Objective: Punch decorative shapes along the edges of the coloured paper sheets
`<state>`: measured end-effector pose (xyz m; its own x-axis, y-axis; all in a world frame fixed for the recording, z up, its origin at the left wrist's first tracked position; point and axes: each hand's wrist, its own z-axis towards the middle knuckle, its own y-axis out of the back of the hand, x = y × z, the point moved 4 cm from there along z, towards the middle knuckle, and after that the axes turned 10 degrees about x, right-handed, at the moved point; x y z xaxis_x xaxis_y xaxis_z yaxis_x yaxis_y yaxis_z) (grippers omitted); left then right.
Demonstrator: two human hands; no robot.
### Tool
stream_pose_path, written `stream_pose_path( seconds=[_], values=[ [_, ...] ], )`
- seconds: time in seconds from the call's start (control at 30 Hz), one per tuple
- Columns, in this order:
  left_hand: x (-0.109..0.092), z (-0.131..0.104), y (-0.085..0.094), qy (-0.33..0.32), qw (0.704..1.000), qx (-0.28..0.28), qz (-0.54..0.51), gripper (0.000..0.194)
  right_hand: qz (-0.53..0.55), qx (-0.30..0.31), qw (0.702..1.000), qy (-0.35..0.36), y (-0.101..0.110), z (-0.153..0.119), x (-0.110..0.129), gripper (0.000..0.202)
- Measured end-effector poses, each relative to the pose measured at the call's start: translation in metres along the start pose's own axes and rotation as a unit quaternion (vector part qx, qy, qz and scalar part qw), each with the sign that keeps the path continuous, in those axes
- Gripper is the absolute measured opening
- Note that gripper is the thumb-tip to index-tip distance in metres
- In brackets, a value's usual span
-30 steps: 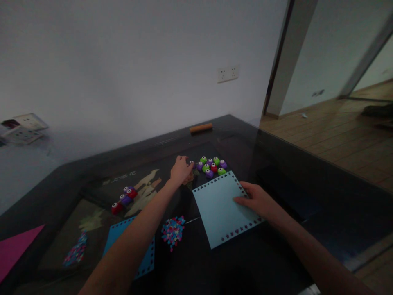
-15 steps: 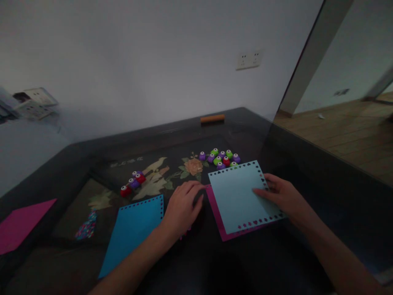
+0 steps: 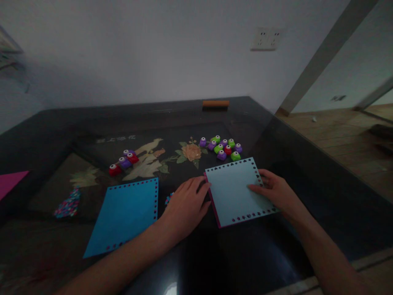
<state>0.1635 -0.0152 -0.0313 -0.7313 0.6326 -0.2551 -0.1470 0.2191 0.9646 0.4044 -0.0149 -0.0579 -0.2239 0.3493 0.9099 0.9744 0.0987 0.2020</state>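
A pale blue sheet (image 3: 235,192) with small shapes punched along its edges lies over a magenta sheet (image 3: 214,205), which shows only as a strip at the left and lower edges. My right hand (image 3: 270,188) grips the pale sheet's right edge between thumb and fingers. At the left edge of the two sheets, my left hand (image 3: 188,200) touches the upper left corner with its fingertips, fingers slightly apart. Left of that hand lies a bright blue punched sheet (image 3: 125,213). Small confetti pieces (image 3: 168,198) show partly behind my left hand.
Several purple, green and red eye-topped toys (image 3: 219,147) stand behind the sheets, and more (image 3: 123,162) at the left. A confetti pile (image 3: 69,204) and another magenta sheet (image 3: 10,182) lie far left. An orange-brown bar (image 3: 215,104) rests near the dark table's back edge (image 3: 147,107).
The pale sheet now covers more of the magenta one, so their edges are closer together. My left hand has moved in against their left edge. The camera view has shifted.
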Motion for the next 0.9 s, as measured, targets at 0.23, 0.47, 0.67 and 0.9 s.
stream_pose_path(
  seconds=[0.23, 0.47, 0.67, 0.9],
  values=[
    [-0.004, -0.001, -0.010, -0.004, 1.000, -0.008, -0.002, 0.040, -0.013, 0.008, 1.000, 0.002, -0.001, 0.003, -0.002, 0.044],
    [-0.008, -0.001, -0.021, 0.002, 1.000, 0.018, -0.003, 0.051, 0.006, 0.004, 1.000, -0.006, -0.001, 0.003, -0.004, 0.044],
    [-0.006, 0.000, -0.020, 0.004, 1.000, 0.013, -0.007, 0.054, 0.006, 0.012, 1.000, -0.009, -0.004, 0.002, -0.005, 0.046],
    [-0.005, 0.000, -0.024, 0.007, 1.000, 0.012, -0.013, 0.055, -0.017, 0.007, 1.000, -0.011, -0.004, 0.003, -0.003, 0.042]
  ],
)
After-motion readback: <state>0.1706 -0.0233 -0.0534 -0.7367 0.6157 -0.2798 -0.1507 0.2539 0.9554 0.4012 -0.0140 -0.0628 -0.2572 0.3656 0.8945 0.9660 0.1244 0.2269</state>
